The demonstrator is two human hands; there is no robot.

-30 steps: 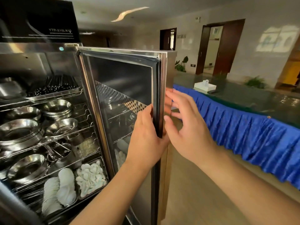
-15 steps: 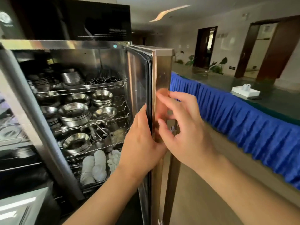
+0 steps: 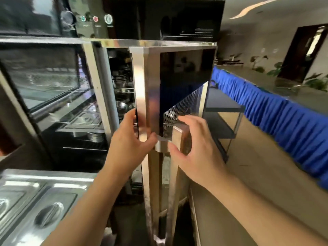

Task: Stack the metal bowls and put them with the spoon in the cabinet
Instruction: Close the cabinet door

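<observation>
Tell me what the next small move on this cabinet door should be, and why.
Probably push the door the rest of the way shut. Only a narrow gap remains, with metal bowls showing on the racks inside. The left hand is wrapped around the door's free edge, so it should slip clear first, while the right hand on the handle finishes the push.

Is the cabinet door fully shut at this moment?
No, the cabinet door stands ajar, with metal bowls visible through the gap.

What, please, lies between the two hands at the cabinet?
In the head view, the door's steel edge stands between the left hand and the right hand.
</observation>
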